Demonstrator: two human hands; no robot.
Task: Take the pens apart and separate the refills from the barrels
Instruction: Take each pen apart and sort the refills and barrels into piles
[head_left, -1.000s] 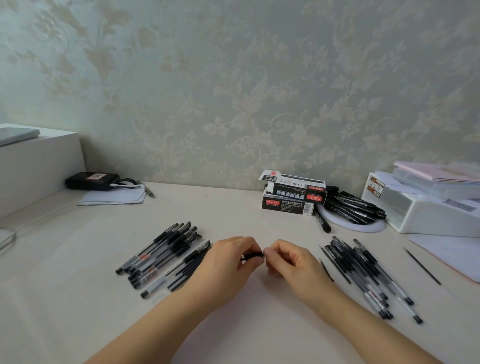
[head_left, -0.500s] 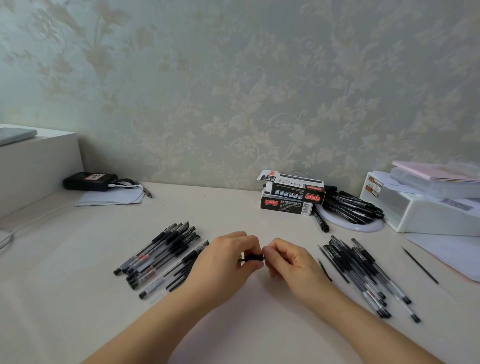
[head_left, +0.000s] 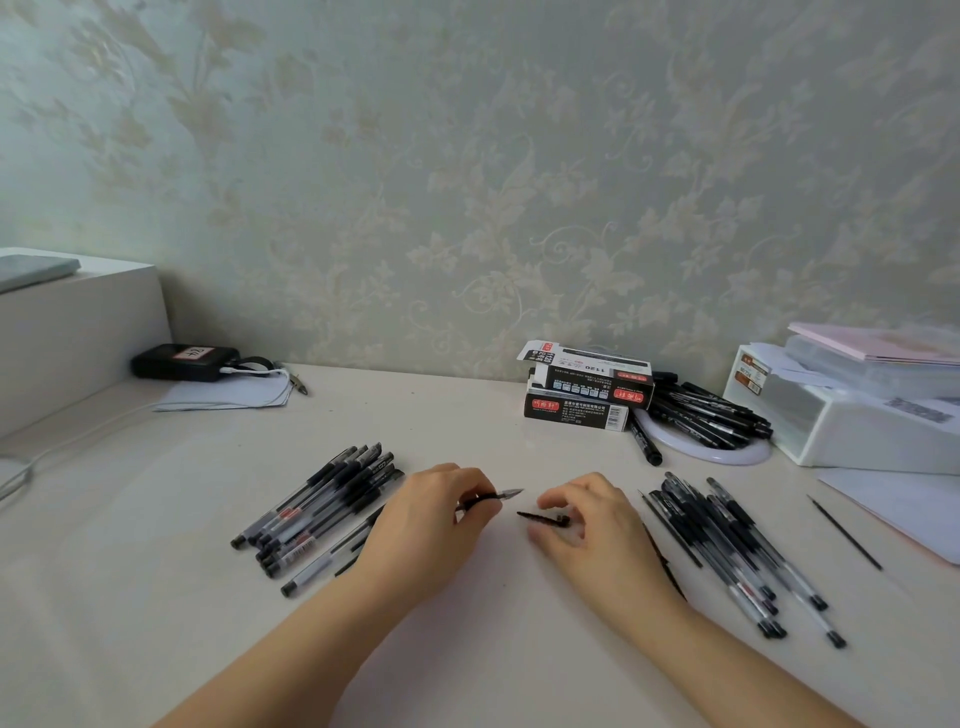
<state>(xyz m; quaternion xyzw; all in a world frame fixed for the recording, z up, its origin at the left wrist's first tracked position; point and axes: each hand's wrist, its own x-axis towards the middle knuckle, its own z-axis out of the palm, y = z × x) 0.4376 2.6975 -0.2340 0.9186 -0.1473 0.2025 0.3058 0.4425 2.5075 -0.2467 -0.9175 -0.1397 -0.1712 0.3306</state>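
Note:
My left hand (head_left: 434, 519) grips a pen (head_left: 493, 496) near its front end, and the bare tip points right. My right hand (head_left: 589, 525) pinches a small black cap (head_left: 543, 518), held a short gap away from that tip. A pile of capped pens (head_left: 322, 509) lies left of my left hand. Another pile of pens (head_left: 727, 545) lies right of my right hand. One thin black refill (head_left: 844, 532) lies alone further right. Another thin dark piece (head_left: 670, 569) shows beside my right wrist.
Two stacked pen boxes (head_left: 587, 395) stand at the back, with black markers (head_left: 711, 415) on a white round base beside them. A white storage box (head_left: 857, 426) and paper (head_left: 914, 509) fill the right. At the back left lie a black device (head_left: 182, 361) and a white block (head_left: 72, 332).
My hands were together on the pen; now they have drawn apart. The cap has come off in my right hand and the pen's tip is bare.

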